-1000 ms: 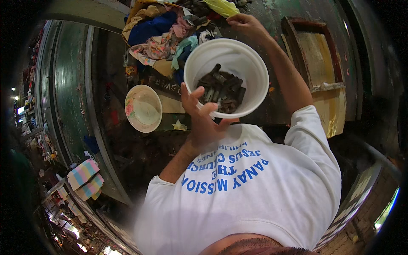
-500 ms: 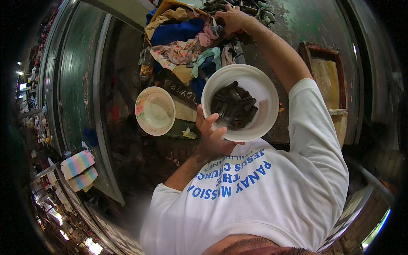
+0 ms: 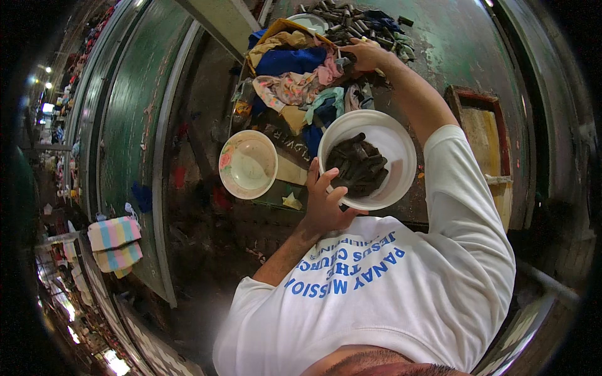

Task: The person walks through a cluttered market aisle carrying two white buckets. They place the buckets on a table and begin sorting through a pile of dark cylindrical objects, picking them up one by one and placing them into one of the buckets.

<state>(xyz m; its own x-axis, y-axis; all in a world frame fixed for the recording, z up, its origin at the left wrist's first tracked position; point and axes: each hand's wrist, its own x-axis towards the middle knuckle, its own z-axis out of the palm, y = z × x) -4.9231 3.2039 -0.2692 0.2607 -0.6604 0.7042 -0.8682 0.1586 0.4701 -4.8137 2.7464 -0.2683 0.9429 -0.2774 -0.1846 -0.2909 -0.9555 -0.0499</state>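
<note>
- Currently, the white bowl [image 3: 384, 145] of dark cylindrical parts [image 3: 359, 167] is gripped at its near rim by the left hand [image 3: 326, 199]; it has been carried lower.
- Just beside it, a patterned bowl [image 3: 248, 164] is seen.
- Farther off, the right hand [image 3: 365, 55] has been extended and is closed on a dark piece at the rag pile [image 3: 295, 81]; open green tabletop [image 3: 464, 44] is left to the right.

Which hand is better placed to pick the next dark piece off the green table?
Probably the right. The right hand already reaches the heap of dark cylindrical metal pieces beside the pile of coloured rags; the left hand grips the white round plastic bowl.
</note>
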